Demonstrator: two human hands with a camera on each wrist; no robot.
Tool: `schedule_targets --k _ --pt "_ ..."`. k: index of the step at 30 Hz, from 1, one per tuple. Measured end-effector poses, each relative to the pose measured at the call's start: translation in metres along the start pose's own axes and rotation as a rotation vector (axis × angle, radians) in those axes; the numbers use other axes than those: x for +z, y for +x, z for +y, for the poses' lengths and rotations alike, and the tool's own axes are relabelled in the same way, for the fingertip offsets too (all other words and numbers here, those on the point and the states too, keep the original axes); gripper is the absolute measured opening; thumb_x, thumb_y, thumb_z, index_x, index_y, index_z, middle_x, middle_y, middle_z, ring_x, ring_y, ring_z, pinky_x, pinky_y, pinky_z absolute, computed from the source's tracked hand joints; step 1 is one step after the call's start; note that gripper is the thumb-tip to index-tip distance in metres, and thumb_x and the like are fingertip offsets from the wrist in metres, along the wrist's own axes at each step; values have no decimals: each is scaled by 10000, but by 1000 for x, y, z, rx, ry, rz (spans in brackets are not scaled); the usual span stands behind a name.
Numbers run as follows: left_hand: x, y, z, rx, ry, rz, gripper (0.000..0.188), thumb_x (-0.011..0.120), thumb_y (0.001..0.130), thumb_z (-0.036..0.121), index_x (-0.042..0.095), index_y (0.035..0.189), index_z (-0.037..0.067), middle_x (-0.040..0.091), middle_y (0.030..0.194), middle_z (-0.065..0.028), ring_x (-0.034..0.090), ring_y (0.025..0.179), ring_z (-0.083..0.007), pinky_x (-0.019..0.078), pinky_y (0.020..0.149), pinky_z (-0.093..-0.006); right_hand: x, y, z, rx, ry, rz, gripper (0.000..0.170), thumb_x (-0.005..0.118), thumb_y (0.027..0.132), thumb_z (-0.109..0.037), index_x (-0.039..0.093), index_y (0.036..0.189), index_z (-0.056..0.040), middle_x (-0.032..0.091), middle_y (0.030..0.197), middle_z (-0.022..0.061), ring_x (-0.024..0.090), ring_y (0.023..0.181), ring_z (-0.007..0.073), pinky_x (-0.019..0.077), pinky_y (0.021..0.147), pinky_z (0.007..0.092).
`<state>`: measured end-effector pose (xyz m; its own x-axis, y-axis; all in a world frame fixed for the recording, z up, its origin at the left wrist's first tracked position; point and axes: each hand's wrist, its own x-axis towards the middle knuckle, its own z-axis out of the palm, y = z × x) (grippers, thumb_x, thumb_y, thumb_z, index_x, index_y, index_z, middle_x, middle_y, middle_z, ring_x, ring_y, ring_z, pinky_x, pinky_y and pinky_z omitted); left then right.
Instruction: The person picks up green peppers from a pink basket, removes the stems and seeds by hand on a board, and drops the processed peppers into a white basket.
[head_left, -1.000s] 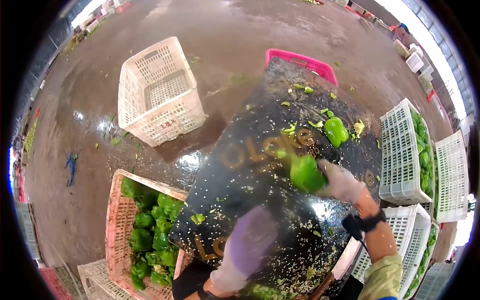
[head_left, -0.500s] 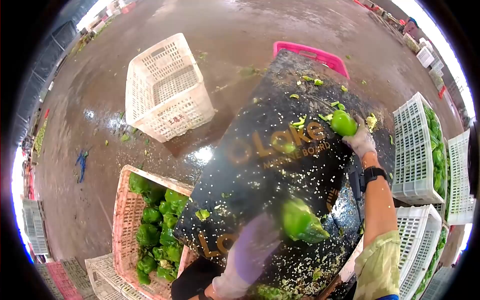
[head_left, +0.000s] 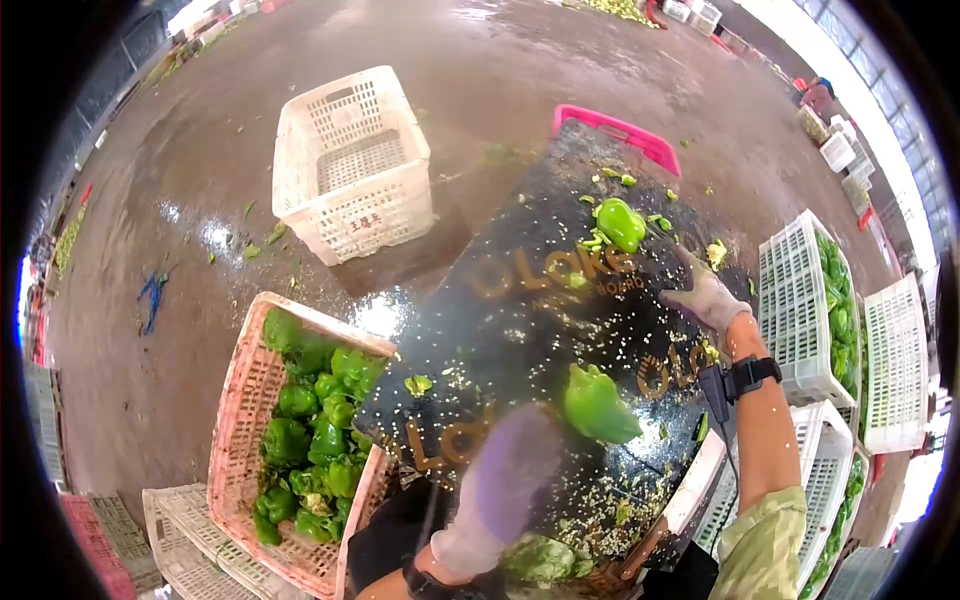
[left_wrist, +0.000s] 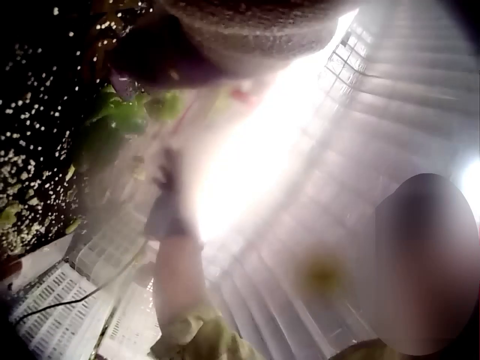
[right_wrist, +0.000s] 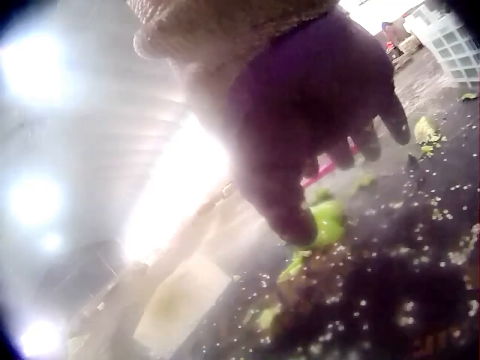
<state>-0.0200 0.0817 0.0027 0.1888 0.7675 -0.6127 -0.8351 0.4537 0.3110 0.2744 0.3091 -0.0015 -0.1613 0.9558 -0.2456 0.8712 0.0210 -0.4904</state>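
"Peppers! Where are the big ones in the head view?"

"One near pepper [head_left: 600, 405] is on the black board [head_left: 470, 370], just right of the left hand [head_left: 505, 480]. One far pepper [head_left: 620, 224] sits toward the board's far end."

"What about the left hand?"

"It's a blurry glove at the near left of the board. I can't tell how its fingers are. A pale green lump [head_left: 545, 560] is just beside it."

"And the right hand [head_left: 708, 295]?"

"Its fingers are spread wide, with the thumb stuck out. It's a little right of the far pepper and nearer, with a gap between."

"What's all around?"

"Tiny white seeds [head_left: 610, 535] are all over the board. A pinkish crate [head_left: 235, 430] full of more peppers [head_left: 325, 440] is on the left. A white crate [head_left: 352, 215] stands farther off, and a bright pink crate [head_left: 625, 135] peeks out past the board's far end."

"Now the left wrist view?"

"The left hand is big and dark, and I can't see its fingers well. The right hand shows there too, small and hazy."

"And the right wrist view?"

"The right hand's fingers hang down, apart. Its thumb covers part of the far pepper."
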Motion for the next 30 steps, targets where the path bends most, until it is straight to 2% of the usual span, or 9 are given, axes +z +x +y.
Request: schedule_targets --k 4,7,10,14,19,22,24,26,30 --pt "-12 -2 11 38 -75 -5 354 438 957 267 494 1252 81 543 1191 -87 549 1048 -248 428 966 -424 -20 12 -28 60 -211 -182 976 734 672 -389 213 1441 -87 339 1395 278 340 1307 362 330 1048 383" --pt "-14 -4 13 44 -66 -9 395 411 965 270 443 1304 70 520 1235 -100 535 1075 -258 410 985 -423 -24 32 -43 128 -543 22 968 738 647 -396 235 1443 -170 260 1433 282 271 1331 406 290 1070 473" --pt "-16 6 18 15 -24 15 397 390 970 268 435 1310 66 505 1256 -103 524 1094 -260 402 995 -419 4 74 -33 -28 -357 222 986 756 627 -364 239 1440 -159 275 1429 271 287 1319 415 293 1071 465" --pt "-20 22 31 -2 7 71 465 288 978 220 288 1396 17 398 1376 -150 440 1233 -266 349 1063 -375 42 118 -25 -10 -417 126 988 771 608 -282 239 1439 -236 287 1443 215 303 1316 401 313 1067 447" --pt "-35 45 21 25 -95 -3 481 391 952 121 264 1401 7 396 1366 -164 441 1228 -299 374 1045 -394 57 148 1 -41 -237 147 985 766 575 -239 271 1426 -249 379 1387 181 392 1262 365 362 1037 413" --pt "-36 53 12 -41 -38 73 680 654 810 430 377 1382 187 483 1282 -101 432 1197 -278 299 1054 -445 58 150 4 -60 -236 200 929 767 551 -232 345 1378 -186 477 1285 173 481 1169 347 414 978 404" --pt "-25 48 11 -25 -14 92 553 587 848 320 419 1345 145 493 1267 -109 461 1164 -280 336 1029 -441 54 141 -2 -61 -189 168 915 771 537 -237 368 1354 -156 496 1261 172 493 1145 358 424 961 411" --pt "-12 41 11 26 87 99 391 403 964 239 416 1321 81 511 1240 -97 514 1117 -259 385 1014 -419 51 120 -3 -43 78 102 834 748 586 -148 383 1335 -136 537 1201 109 534 1090 277 446 914 347" --pt "-10 28 7 -10 112 -18 403 399 968 232 390 1345 89 501 1261 -92 504 1135 -256 375 1026 -413 20 39 -12 49 953 -99 729 627 731 -2 321 1385 -97 533 1184 81 550 1024 178 441 892 274"
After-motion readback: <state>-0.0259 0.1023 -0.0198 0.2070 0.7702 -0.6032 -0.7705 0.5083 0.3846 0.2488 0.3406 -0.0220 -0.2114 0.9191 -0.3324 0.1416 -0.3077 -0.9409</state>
